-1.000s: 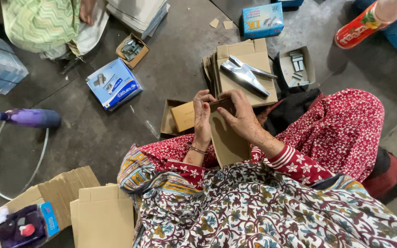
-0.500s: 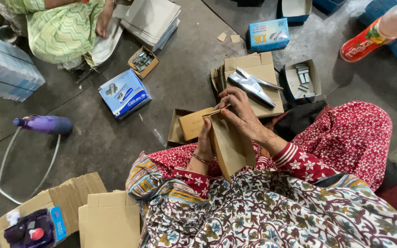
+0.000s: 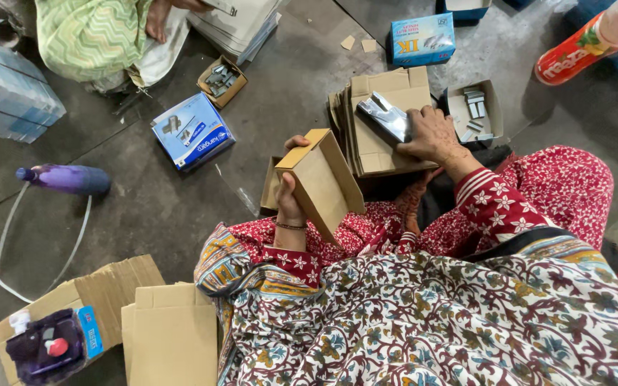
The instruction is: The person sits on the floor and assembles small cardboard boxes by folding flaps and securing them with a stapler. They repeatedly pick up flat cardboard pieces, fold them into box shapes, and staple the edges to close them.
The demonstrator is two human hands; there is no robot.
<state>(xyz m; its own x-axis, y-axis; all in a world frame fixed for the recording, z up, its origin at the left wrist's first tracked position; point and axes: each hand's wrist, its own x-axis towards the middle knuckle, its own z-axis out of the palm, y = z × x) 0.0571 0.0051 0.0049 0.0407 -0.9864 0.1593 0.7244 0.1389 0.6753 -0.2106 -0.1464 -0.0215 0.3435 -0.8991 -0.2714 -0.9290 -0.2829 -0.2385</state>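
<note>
Grey concrete floor [image 3: 144,207] spreads out under everything, stained and scuffed, with work laid directly on it. Near the middle, the person's left hand [image 3: 289,202] is closed around the lower edge of a folded brown carton [image 3: 322,180], holding it tilted, its open end pointing up and to the left, just above the red flowered lap. The right hand [image 3: 432,134] is well apart from that carton, further off to the right: its fingers curl over a shiny silver packet [image 3: 388,116] that lies on top of a stack of flat cartons [image 3: 380,146], pinning or gripping it; I cannot tell which.

Just right of the stack sits a small open box [image 3: 475,111] with metal pieces in it. Far beyond it stands a blue printed box [image 3: 423,39], and at the far right corner a red bottle [image 3: 577,53] lies slanted. Left of the carton rests another blue box [image 3: 193,132], with a little tray of metal parts [image 3: 222,80] behind it. At the far left, another person in green cloth [image 3: 87,32] sits by a pile of flat card. A purple bottle-shaped tool [image 3: 66,179] with a white cord lies on the left, and near cardboard sheets [image 3: 169,332] fill the near left corner.
</note>
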